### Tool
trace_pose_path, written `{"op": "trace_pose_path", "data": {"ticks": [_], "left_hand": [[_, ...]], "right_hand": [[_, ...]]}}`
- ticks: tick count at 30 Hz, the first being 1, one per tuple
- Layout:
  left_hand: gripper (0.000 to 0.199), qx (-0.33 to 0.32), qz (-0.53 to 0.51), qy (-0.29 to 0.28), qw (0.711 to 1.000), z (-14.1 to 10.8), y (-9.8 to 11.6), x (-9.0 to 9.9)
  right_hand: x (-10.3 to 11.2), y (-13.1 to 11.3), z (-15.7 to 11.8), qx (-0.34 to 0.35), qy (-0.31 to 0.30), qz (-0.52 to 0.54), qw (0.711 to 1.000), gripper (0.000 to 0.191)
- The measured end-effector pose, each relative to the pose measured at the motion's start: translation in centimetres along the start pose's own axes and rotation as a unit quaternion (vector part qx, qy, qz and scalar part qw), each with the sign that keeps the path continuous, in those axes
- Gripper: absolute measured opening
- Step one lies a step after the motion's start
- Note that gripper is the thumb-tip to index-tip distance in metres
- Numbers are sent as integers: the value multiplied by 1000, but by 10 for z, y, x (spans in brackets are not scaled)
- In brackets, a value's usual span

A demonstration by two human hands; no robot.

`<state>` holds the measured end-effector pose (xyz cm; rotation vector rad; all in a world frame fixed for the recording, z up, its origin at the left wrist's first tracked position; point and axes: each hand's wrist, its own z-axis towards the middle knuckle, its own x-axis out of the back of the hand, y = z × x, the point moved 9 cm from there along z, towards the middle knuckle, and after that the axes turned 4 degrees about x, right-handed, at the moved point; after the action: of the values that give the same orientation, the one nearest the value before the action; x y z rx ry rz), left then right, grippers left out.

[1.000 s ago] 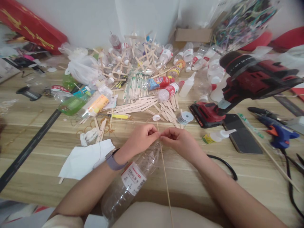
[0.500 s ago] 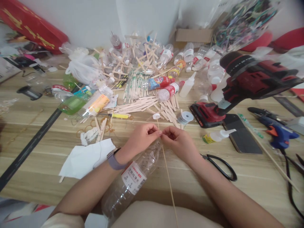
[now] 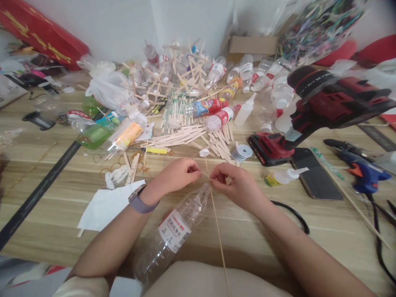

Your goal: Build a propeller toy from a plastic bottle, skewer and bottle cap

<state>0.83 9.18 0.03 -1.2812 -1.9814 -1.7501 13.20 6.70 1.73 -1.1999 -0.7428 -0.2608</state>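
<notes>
Thin strand [image 3: 206, 175] at six o'clock, pinched by my left hand [image 3: 178, 175] and right hand [image 3: 235, 181]; I judge it light and pliable, best held close beside the slender stick [image 3: 217, 219].

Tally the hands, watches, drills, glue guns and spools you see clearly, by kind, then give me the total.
Hands: 2 (left hand, right hand)
Watch: 1
Drill: 1
Glue gun: 1
Spools: 2 (black spool, grey spool)
Total: 7
</notes>
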Motion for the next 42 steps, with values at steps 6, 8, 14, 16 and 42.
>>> {"op": "trace_pose_path", "data": {"ticks": [6,8,14,16,42], "left_hand": [[21,-10,-3,23,1000,0,7,0],[20,-17,2,43,999,-3,14,2],[14,-48,30,74,996,-17,33,-1],[12,-57,42,67,995,-20,36,-4],[17,-48,184,115,975,-17,31,-12]], "right_hand": [[-2,-15,-2,41,-35,-101,993,17],[-2,-16,-2,43,-36,-125,991,17],[-1,-14,-2,30,-20,-146,989,17],[0,-11,-2,23,-12,-140,990,18],[-4,1,0,-7,-1,-98,995,15]]}}
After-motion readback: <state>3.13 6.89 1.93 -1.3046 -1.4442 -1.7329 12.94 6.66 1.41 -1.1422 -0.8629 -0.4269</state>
